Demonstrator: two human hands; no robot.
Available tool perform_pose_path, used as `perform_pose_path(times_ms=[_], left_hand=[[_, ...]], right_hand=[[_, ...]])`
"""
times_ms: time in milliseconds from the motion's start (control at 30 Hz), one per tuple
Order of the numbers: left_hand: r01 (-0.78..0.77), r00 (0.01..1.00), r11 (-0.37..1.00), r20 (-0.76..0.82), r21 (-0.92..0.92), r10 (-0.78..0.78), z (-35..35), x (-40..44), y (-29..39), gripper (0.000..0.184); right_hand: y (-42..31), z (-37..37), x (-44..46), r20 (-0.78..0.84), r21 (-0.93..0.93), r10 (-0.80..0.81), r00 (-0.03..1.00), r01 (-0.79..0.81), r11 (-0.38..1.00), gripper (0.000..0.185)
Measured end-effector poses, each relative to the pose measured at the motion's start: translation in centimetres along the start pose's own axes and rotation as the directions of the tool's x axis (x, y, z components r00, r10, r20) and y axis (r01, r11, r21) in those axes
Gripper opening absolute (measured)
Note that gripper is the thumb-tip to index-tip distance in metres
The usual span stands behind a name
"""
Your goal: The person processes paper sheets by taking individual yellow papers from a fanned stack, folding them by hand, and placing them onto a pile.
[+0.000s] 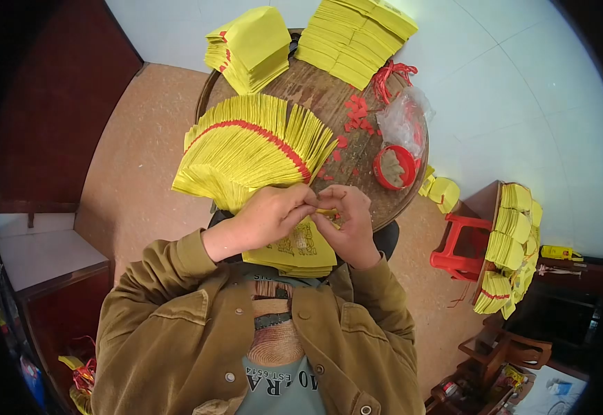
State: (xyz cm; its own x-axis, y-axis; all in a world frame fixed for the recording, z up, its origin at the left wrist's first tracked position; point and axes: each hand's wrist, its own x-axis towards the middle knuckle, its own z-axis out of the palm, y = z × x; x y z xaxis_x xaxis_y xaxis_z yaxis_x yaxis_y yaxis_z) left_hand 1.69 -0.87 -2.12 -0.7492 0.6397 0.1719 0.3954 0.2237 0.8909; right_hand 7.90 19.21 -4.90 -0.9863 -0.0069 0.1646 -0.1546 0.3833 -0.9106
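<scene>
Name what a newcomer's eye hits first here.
The fan of yellow paper crossed by a curved red band, at the near-left edge of the round brown wooden table. Next, at picture centre, the bare left hand and bare right hand, close together by a printed yellow paper stack.

At the far side, a pale tiled surface (509,76) is brightly lit. The floor (142,145) is coloured orange-brown. On the left, a dark red panel (45,104) and, nearer, a cabinet (45,259) with pale top are seen. A round wooden table (323,97) is placed centrally. On the right, a red plastic stool (457,261) and a nearer wooden chair (498,351) are found.
</scene>
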Motion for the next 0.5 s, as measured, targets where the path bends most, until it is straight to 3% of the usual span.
perform_pose_path(times_ms=[133, 300, 500], left_hand=[[-0.180, 0.980, 0.954, -0.035, 0.240, 0.194, 0.5, 0.2, -0.6, 0.008], [-0.052, 0.997, 0.975, -0.053, 0.216, 0.064, 1.5, -0.4, -0.9, 0.005], [-0.083, 0.996, 0.963, 0.043, 0.257, 0.075, 0.3, -0.1, -0.6, 0.013]], right_hand=[[-0.8, -0.7, 0.1, 0.016, -0.372, -0.240, 0.971, 0.228, 0.900, 0.032], [-1.7, -2.3, 0.6, 0.033, -0.368, -0.216, 0.976, 0.212, 0.905, 0.028], [-1.2, -2.8, 0.4, 0.048, -0.367, -0.255, 0.966, 0.255, 0.895, 0.025]])
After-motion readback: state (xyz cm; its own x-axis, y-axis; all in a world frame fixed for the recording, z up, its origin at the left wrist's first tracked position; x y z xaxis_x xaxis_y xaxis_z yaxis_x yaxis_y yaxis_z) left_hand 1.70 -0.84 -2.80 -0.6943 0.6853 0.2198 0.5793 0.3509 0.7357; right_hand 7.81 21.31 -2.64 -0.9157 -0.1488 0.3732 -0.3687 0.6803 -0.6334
